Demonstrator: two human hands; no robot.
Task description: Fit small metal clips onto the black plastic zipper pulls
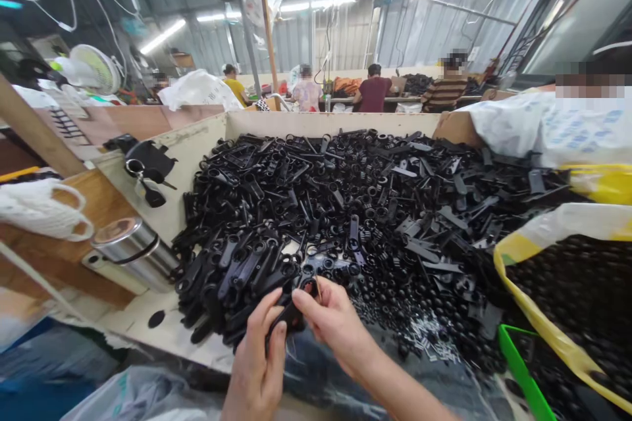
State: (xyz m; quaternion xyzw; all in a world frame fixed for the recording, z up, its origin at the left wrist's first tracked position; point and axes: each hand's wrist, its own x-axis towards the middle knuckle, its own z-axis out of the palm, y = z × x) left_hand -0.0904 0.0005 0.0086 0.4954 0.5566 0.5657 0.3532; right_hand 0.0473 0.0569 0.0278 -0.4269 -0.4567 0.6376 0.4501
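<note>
My left hand (257, 358) is closed around a long black plastic piece (282, 318) with a ring-shaped end, just above the near edge of the table. My right hand (336, 322) pinches at the ring end of the same piece; a thin brownish sliver shows by its fingertips, too small to name. Beyond both hands spreads a large heap of black ring-ended parts (276, 177). Similar black pieces (237, 263) lie in rows left of my hands. Flat black strips (424, 250), small round black parts (390, 289) and short silvery pins (432, 335) lie to the right.
A steel thermos (131, 250) stands at the left, below keys (143, 184) hanging on the side board. On the right are a yellow-edged bag (508, 263) of small black parts and a green bin (526, 375). Several people sit beyond the back board (336, 122).
</note>
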